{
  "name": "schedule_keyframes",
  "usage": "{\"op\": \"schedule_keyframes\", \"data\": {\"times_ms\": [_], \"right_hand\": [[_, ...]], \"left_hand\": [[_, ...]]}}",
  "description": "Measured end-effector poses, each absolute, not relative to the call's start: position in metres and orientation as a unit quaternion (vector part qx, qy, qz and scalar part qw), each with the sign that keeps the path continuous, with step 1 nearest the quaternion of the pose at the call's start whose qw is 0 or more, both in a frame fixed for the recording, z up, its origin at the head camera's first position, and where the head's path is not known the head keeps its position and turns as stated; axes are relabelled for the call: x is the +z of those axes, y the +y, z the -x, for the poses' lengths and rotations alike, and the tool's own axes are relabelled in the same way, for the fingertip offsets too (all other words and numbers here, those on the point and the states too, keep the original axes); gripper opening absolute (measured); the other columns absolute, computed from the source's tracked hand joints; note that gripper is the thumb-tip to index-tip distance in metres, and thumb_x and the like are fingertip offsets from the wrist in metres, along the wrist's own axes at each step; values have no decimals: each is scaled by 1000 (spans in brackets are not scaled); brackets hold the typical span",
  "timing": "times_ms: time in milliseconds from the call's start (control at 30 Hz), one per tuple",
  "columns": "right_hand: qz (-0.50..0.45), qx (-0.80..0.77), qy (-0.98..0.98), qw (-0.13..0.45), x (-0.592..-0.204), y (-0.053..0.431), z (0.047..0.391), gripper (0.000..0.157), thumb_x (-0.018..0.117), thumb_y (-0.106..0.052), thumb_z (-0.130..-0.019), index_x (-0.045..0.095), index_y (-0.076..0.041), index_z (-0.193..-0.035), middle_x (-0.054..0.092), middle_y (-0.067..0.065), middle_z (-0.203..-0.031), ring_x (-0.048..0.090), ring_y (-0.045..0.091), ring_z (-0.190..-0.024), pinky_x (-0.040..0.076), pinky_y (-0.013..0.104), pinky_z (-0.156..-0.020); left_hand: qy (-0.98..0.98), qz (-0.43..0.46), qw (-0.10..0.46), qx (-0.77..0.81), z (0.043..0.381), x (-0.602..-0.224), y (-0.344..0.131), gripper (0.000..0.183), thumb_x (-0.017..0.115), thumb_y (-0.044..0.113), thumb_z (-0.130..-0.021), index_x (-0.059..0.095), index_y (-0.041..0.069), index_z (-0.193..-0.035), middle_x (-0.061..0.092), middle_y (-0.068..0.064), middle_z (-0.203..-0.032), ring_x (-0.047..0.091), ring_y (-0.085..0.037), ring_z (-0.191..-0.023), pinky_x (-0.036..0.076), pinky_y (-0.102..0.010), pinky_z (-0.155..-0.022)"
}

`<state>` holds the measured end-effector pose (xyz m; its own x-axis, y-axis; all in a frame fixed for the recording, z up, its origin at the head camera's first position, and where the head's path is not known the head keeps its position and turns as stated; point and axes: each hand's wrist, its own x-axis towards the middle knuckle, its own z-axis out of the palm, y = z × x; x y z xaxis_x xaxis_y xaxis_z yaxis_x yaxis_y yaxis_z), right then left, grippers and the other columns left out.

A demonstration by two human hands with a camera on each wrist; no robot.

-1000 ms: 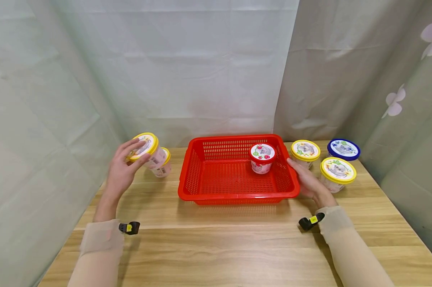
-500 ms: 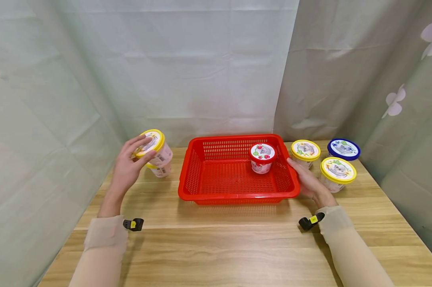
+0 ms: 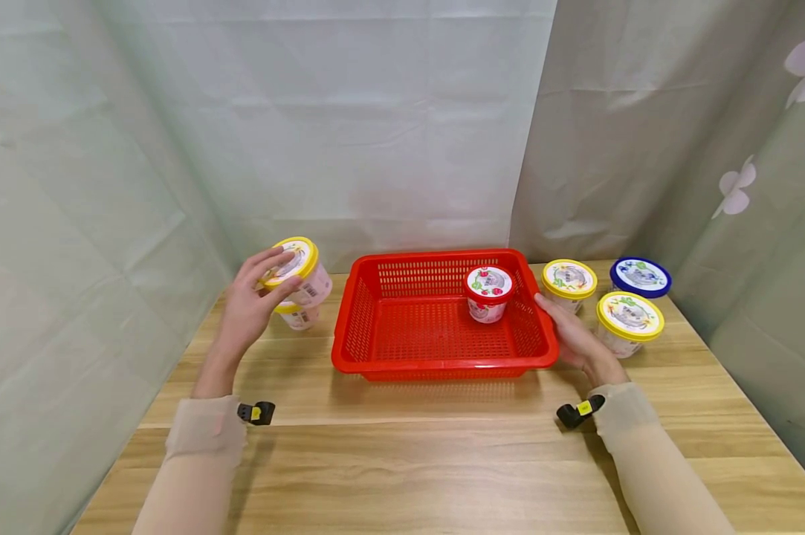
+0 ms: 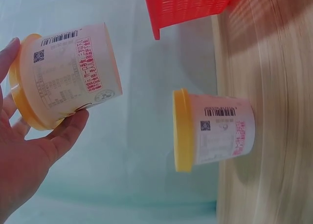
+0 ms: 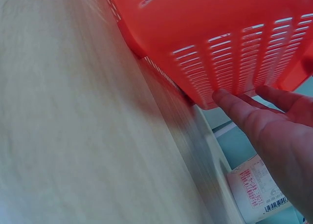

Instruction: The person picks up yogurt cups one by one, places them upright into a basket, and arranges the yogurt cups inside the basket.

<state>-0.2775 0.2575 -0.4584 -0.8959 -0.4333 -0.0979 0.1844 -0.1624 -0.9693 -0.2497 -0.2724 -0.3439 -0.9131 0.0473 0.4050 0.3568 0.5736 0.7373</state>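
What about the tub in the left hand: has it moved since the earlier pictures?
Yes: in the head view, the tub has moved rightward, closer to the basket, which has stayed put.

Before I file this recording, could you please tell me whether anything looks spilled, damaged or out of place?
Nothing stands out. Only one tub is tilted, held in the left hand, its yellow lid on. The other tubs stand upright, and no spill shows on the table or damage on the basket.
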Motion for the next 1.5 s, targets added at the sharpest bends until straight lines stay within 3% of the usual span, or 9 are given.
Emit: {"op": "schedule_keyframes", "data": {"times_ms": [133, 300, 800, 1067, 1500], "right_hand": [[105, -751, 620, 201, -458, 258, 278, 56, 32, -48, -113, 34, -9, -153, 60, 7, -136, 63, 21, -118, 57, 39, -95], [105, -749, 622, 200, -458, 258, 278, 56, 33, -49, -113, 34, -9, -152, 60, 8, -136, 64, 21, -117, 58, 39, -94], [106, -752, 621, 196, -459, 258, 278, 54, 33, -46, -113, 36, -9, -152, 59, 8, -136, 63, 21, -117, 57, 37, -95], [102, -758, 612, 201, -458, 258, 277, 54, 33, -46, -113, 37, -8, -151, 60, 8, -135, 63, 21, -116, 58, 38, -94], [102, -758, 615, 194, -459, 258, 277, 53, 34, -46, -113, 38, -7, -150, 62, 7, -133, 64, 21, -115, 58, 38, -94]], "left_hand": [[-871, 120, 166, -447, 251, -342, -268, 51, 71, 31, -101, 59, 14, -148, 39, -5, -161, 38, -34, -141, 48, -52, -108], [-868, 129, 160, -452, 254, -340, -261, 51, 72, 32, -100, 60, 15, -147, 40, -4, -160, 39, -31, -141, 47, -56, -108], [-870, 157, 144, -444, 260, -331, -242, 52, 73, 32, -100, 60, 17, -148, 39, -3, -162, 43, -33, -139, 51, -52, -105], [-859, 181, 135, -459, 265, -325, -228, 51, 75, 28, -99, 61, 16, -146, 41, -4, -160, 46, -33, -136, 49, -57, -106], [-854, 206, 120, -463, 274, -316, -209, 47, 76, 30, -98, 64, 17, -142, 42, 0, -159, 50, -28, -131, 53, -46, -103]]}}
